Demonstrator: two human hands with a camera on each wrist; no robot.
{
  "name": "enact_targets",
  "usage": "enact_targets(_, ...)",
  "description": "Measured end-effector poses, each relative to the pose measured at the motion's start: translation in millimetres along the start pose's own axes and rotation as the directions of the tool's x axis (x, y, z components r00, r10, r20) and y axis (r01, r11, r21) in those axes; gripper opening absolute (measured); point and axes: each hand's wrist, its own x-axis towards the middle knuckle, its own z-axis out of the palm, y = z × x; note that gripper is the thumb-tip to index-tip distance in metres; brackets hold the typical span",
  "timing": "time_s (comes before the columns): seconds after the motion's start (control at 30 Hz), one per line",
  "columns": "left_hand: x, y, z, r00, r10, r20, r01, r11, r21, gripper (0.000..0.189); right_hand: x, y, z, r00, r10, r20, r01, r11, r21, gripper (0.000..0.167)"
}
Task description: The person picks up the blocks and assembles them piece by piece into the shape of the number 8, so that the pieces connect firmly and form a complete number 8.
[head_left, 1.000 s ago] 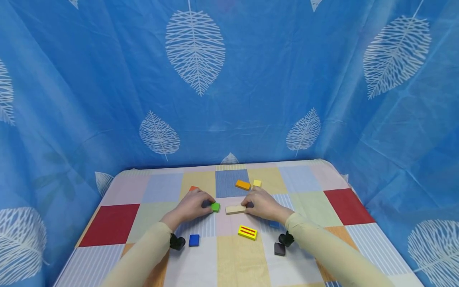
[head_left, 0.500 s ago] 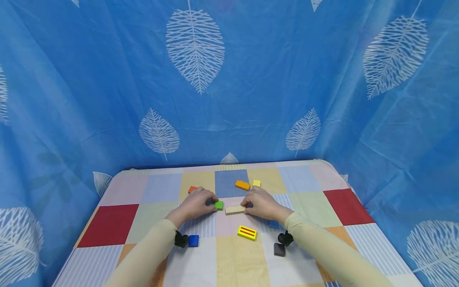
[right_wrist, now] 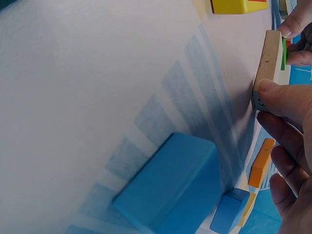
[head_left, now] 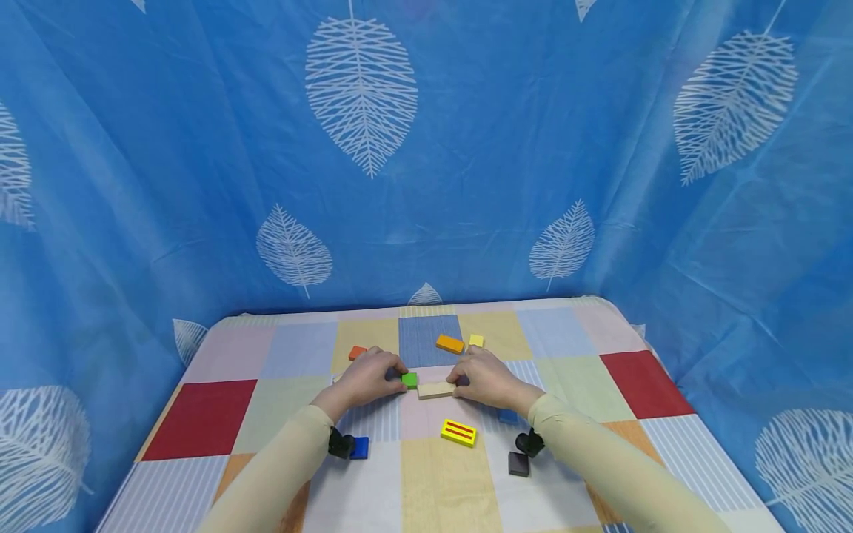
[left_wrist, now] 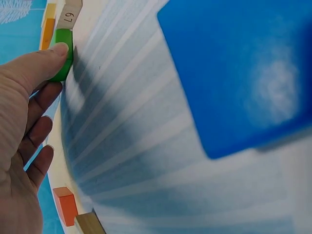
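In the head view my left hand (head_left: 365, 379) pinches a small green block (head_left: 410, 380) between thumb and forefinger. The left wrist view shows the thumb on the side of that green block (left_wrist: 63, 38), the other fingers loosely bent. Just right of it lies a long pale wooden block (head_left: 433, 390), printed with digits on one side. Thumb and forefinger of my right hand (head_left: 488, 379) pinch its right end. Only a narrow gap shows between the two blocks from above. Both stay low at the patchwork cloth (head_left: 440, 481).
Around the hands lie a yellow block with red stripes (head_left: 459, 433), a dark grey block (head_left: 518, 464), a blue block (head_left: 360, 448), an orange block (head_left: 449, 344), a pale yellow block (head_left: 476, 340) and an orange-red block (head_left: 356, 353). Another blue block (right_wrist: 170, 180) sits under the right wrist.
My left hand has slid the green block to the right, toward the wooden block's left end. The right hand and the wooden block have stayed in nearly the same place.
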Motion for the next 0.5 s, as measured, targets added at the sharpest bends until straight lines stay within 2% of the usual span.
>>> enact_targets(0.5, 0.9, 2.9, 1.7, 1.000, -0.019, 0.001, 0.019, 1.000, -0.022, 0.028, -0.6, 2.7, 0.8, 1.000, -0.004, 0.004, 0.004, 1.000, 0.005, 0.018)
